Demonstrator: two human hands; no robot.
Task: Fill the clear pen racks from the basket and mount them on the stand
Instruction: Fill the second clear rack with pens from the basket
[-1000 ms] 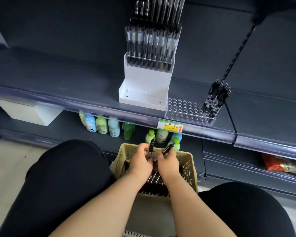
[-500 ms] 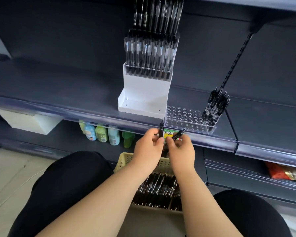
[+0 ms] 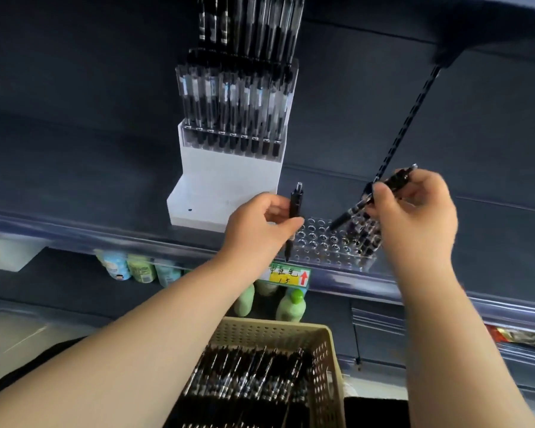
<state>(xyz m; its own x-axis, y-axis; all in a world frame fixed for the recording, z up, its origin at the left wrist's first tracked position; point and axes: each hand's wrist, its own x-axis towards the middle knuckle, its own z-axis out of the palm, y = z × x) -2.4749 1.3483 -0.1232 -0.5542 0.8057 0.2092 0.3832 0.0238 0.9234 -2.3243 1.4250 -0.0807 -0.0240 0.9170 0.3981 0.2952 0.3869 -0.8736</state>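
First: Both hands have risen from over the basket (image 3: 328,359) since half a second ago and spread apart, and each now carries a pen at the clear pen rack (image 3: 318,245) on the shelf.

Second: How are they held?

First: Left hand (image 3: 254,227) pinches an upright pen (image 3: 296,208) between thumb and fingers, tip down, just at the rack's left end. Right hand (image 3: 420,217) pinches a second, slanted pen (image 3: 348,215), its tip aimed down-left over the rack's right half.

Second: So which step is this?

First: Filling, I'd say. The rack lies flat beside the white stand (image 3: 229,186), with a small cluster of pens (image 3: 363,237) at its right end and most holes bare. Mounting looks far off for this one. Another full rack (image 3: 235,100) already sits on the stand, behind and left of the flat rack.

Second: And next?

First: Each tip needs lining up over a free hole, then a straight push down. The slanted pen probably has to be brought upright first, or it may skid across the clear top. Holes next to the cluster seem the natural target for the right hand.

Second: Supply?

First: Plenty of pens (image 3: 244,384) lie in the basket, below the rack and nearer the person.
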